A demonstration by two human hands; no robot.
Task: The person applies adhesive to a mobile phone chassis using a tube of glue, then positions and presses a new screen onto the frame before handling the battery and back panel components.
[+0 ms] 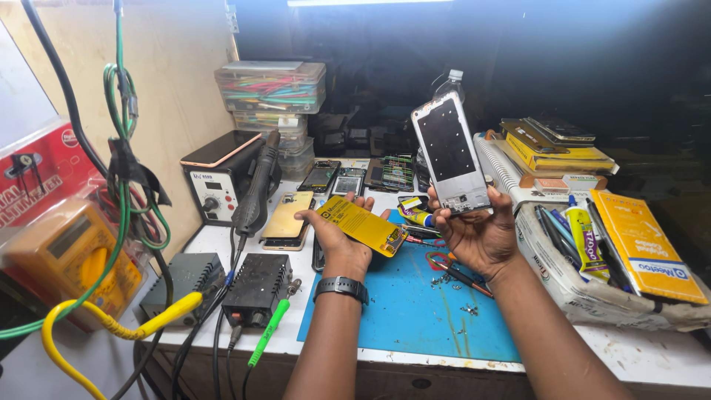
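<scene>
a: phone frame (452, 157) stood upright in the right hand (478, 233), pinched at its lower edge above the blue mat (415, 311).
b: and the left hand (337, 237) gripped the yellow battery (361, 226); best kept level beside it, i judged.

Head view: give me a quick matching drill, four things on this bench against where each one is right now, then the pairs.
Things:
1. yellow phone battery
2. phone frame
3. blue mat
4. yellow multimeter

Places:
A. far left of the bench, among cables
B. in the right hand, held upright
C. flat on the bench, under both hands
D. in the left hand, tilted

Pairs: 1-D, 2-B, 3-C, 4-A
</scene>
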